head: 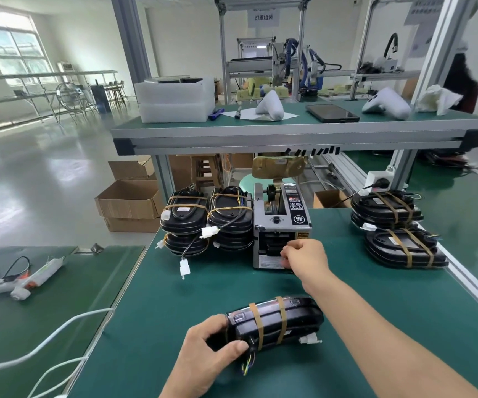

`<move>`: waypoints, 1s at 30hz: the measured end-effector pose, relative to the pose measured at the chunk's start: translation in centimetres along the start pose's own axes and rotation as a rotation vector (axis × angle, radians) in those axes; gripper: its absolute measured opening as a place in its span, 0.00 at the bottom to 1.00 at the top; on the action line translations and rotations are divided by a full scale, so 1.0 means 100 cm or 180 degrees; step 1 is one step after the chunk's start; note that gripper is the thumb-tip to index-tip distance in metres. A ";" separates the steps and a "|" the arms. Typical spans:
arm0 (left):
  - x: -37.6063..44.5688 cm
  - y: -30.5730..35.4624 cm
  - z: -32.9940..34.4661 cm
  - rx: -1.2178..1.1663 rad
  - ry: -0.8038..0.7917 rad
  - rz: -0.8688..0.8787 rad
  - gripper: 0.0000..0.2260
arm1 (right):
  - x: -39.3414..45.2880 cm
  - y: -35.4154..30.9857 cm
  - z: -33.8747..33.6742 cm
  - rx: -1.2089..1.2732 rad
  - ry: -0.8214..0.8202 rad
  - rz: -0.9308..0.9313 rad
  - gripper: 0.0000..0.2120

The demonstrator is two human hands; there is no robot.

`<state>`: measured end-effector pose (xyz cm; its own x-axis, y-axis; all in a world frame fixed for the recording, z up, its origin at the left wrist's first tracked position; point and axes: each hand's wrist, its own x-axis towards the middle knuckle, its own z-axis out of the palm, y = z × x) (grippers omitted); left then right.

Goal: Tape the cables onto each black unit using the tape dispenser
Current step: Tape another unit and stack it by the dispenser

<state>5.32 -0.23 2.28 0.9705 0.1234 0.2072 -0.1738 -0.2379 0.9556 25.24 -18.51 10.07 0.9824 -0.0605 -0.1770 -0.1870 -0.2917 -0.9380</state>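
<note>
A black unit (286, 317) lies on the green mat near me, with two brown tape strips across it and its cable end and white connector showing at the front. My left hand (212, 351) grips its left end. My right hand (306, 255) reaches to the outlet of the grey tape dispenser (278, 222), fingers curled at the slot; whether it pinches a piece of tape is hidden. Stacks of untaped-looking black units (206, 219) with loose cables stand left of the dispenser. Taped units (398, 228) are stacked on the right.
Several cut black tape pieces (312, 152) hang from the shelf edge above the dispenser. White cables (59, 334) cross the left mat beside a white tool (28, 280). Cardboard boxes (128, 199) stand on the floor. An aluminium rail (467, 285) borders the right.
</note>
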 end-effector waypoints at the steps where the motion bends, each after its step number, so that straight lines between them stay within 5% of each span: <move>1: 0.000 0.000 0.000 0.0000 0.0001 0.0005 0.20 | 0.001 -0.001 0.002 0.0095 0.0045 0.0028 0.07; 15: 0.000 0.001 -0.001 -0.0041 0.0006 -0.0084 0.24 | 0.013 -0.015 0.029 0.0772 0.0750 0.0644 0.01; 30: 0.000 0.002 0.001 -0.0076 0.0019 -0.0119 0.23 | 0.019 -0.019 0.038 0.1344 0.0784 0.1056 0.07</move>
<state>5.34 -0.41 2.49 0.9754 0.1377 0.1724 -0.1413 -0.2098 0.9675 27.51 -14.46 10.34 0.8321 -0.3182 -0.4542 -0.4162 0.1830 -0.8907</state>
